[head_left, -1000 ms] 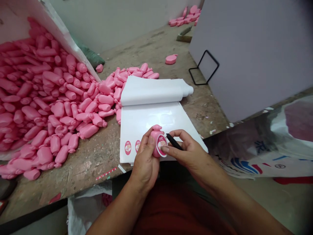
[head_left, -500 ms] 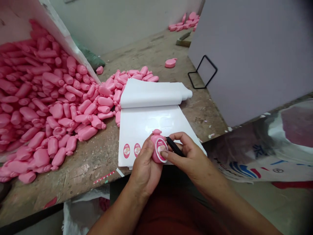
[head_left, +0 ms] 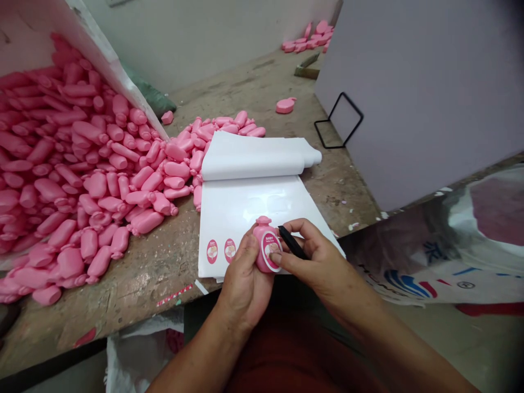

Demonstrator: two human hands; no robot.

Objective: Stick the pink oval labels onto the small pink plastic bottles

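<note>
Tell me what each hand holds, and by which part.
The left hand grips the pink bottle by its side; the right hand holds a black tool around its rear part.

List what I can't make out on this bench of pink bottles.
All in the head view:
Back of the bottle: behind the left hand.
Label's small print: too small.
Lower end of the black tool: inside the right hand.
Part of the sheet: behind both hands.
Right side of the far pile: behind the board.
Left side of the box: cut off.
</note>
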